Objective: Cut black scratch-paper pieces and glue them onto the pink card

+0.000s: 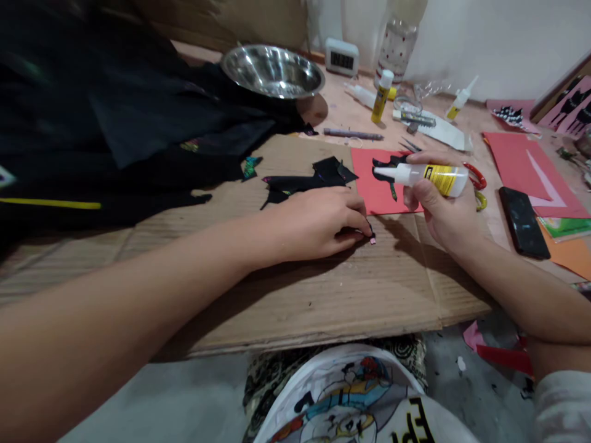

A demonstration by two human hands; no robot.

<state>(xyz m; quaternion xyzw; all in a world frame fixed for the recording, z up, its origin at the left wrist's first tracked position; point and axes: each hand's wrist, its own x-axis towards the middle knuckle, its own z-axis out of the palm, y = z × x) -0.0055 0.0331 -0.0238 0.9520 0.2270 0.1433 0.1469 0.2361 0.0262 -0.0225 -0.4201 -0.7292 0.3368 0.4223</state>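
My right hand (pixel 447 212) grips a clear glue bottle (pixel 438 178) with a yellow label, its white nozzle pointing left above a red paper sheet (pixel 369 200). Black cut-out pieces (pixel 383 169) lie on that sheet, partly behind the nozzle. My left hand (pixel 323 221) rests on the cardboard (pixel 300 295), thumb and fingers pinched on a tiny dark piece with a pinkish end (pixel 372 240), mostly hidden by the fingertips. Just beyond the left hand are black paper scraps (pixel 330 172).
Black sheets (pixel 138 123) cover the left side, near a steel bowl (pixel 272 71). A digital clock (pixel 341 57), a glue stick (pixel 382 96), a pencil (pixel 353 134) and another glue bottle (pixel 462 99) stand or lie behind. Red-handled scissors (pixel 475 176) and a phone (pixel 524 221) are at right.
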